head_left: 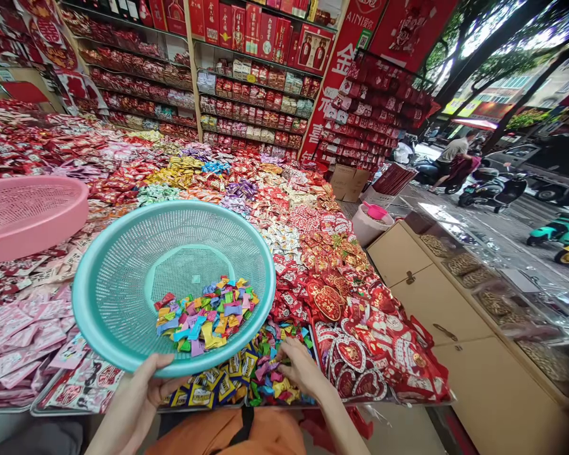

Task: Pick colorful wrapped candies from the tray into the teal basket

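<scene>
A round turquoise plastic basket (118, 253) tilts toward me over the candy display. Colourful wrapped candies (208, 316) are heaped in its near right part. My left hand (152, 379) grips the basket's near rim, thumb on top and fingers underneath. Just right of the basket, my right hand (301, 366) reaches down into a tray of the same small bright candies (268, 373). Its fingers curl among the wrappers, with their tips partly hidden. Yellow and dark-blue packets (203, 387) lie between my hands, below the basket.
A pink basket (33, 215) rests at the left on the packets. Red heart-shaped packets (353, 357) fill the tray at the right. Beyond stand stocked shelves (256, 95), a cardboard box (348, 180) and a bucket with a pink scoop (373, 212). A beige cabinet (427, 297) borders the right side.
</scene>
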Available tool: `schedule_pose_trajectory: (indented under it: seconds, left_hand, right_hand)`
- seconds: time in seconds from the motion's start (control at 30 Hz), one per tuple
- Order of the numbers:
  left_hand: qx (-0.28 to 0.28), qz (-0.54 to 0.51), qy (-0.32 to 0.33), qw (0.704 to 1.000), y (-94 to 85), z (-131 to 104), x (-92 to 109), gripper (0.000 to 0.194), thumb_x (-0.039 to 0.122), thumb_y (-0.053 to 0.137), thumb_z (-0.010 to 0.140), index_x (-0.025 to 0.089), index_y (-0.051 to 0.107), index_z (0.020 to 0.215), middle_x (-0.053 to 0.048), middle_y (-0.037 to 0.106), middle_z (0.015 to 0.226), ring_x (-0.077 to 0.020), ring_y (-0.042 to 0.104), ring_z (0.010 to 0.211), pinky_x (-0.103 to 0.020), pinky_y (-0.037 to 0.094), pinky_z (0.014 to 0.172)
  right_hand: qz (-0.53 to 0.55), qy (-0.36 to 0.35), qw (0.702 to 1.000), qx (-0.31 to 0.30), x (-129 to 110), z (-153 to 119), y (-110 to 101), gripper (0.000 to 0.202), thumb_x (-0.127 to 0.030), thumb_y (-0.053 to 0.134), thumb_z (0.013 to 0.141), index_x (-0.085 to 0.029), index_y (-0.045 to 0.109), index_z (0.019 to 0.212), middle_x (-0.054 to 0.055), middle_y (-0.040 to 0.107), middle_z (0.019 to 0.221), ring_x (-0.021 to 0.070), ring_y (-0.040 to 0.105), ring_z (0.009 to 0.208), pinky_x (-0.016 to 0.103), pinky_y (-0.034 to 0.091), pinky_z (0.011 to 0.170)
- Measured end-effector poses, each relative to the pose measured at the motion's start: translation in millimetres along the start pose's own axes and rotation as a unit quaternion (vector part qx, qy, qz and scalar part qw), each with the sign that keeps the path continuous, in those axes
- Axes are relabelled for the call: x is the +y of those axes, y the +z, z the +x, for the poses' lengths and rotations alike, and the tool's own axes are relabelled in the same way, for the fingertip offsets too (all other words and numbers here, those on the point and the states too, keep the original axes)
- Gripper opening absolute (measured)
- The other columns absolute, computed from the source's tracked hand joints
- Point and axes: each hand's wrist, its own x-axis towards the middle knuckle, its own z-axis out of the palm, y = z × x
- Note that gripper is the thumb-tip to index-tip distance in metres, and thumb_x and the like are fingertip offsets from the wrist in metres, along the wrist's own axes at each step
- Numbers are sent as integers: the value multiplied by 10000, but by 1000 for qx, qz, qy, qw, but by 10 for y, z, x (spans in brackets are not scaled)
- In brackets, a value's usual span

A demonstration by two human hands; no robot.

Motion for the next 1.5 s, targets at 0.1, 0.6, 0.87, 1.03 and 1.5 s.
schedule_pose_trajectory:
  seconds: [0.1, 0.6, 0.87, 1.03, 1.5]
  left_hand:
    - [-5, 1, 3, 1000, -18, 9, -11, 149, 62, 750, 498, 129, 673, 606, -48, 707, 758, -254, 682, 752, -372, 606, 693]
    - [-21, 8, -22, 999, 45, -44, -32, 147, 112, 749, 595, 134, 680, 722, -62, 736, 828, -249, 695, 717, -394, 604, 652]
    - [-37, 12, -39, 998, 99, -56, -99, 124, 126, 763, 577, 126, 650, 630, -55, 697, 739, -256, 686, 728, -417, 603, 689]
    - [-36, 12, -41, 998, 44, -32, -113, 115, 140, 765, 585, 119, 668, 642, -56, 701, 746, -255, 688, 733, -434, 602, 706]
    - [-21, 2, -18, 1000, 33, 7, 22, 83, 133, 743, 578, 116, 682, 632, -83, 734, 791, -279, 699, 745, -409, 610, 662]
  right_hand:
    - [11, 6, 1000, 2, 18, 0, -4, 206, -59, 546, 718, -219, 604, 834, 22, 576, 934, 211, 506, 918, 292, 380, 787]
    - [130, -85, 983, 101, -396, -47, -766, 93, -123, 600, 810, -205, 606, 766, -6, 572, 817, 157, 520, 796, 273, 390, 743]
    - [85, -174, 968, 162, -1104, 359, -610, 110, -107, 596, 848, -210, 634, 856, 10, 587, 861, 180, 528, 880, 295, 410, 789]
    - [89, -168, 967, 171, -1035, 265, -649, 296, -167, 591, 878, -244, 597, 1164, 20, 590, 916, 189, 545, 905, 318, 436, 828]
    - [-42, -27, 985, 164, -464, -188, 340, 150, -143, 676, 783, -221, 547, 775, -2, 610, 855, 200, 567, 839, 298, 414, 720]
